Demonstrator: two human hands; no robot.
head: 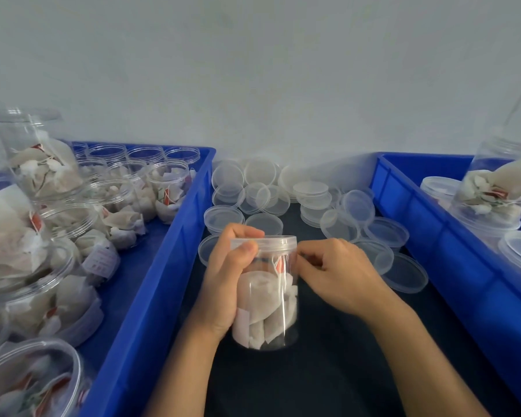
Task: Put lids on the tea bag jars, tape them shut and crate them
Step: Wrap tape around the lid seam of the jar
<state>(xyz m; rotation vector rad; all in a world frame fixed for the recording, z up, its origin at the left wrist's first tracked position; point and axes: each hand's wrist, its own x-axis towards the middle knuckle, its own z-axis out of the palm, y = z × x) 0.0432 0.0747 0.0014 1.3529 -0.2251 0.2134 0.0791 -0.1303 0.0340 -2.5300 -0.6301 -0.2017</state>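
Note:
A clear plastic jar (pixel 271 302) full of white tea bags stands upright on the dark table in front of me, with a clear lid (pixel 275 242) on top. My left hand (pixel 227 284) grips the jar's left side, thumb against the lid's edge. My right hand (pixel 334 272) is at the jar's right side just under the lid, its fingertips pinched together against the rim. Whether tape is between those fingers cannot be told. A pile of several loose clear lids (pixel 310 194) lies behind the jar.
A blue crate (pixel 160 266) on the left holds several open jars of tea bags (pixel 169 185). A second blue crate (pixel 433 224) on the right holds lidded jars (pixel 494 188). A pale wall rises behind the table.

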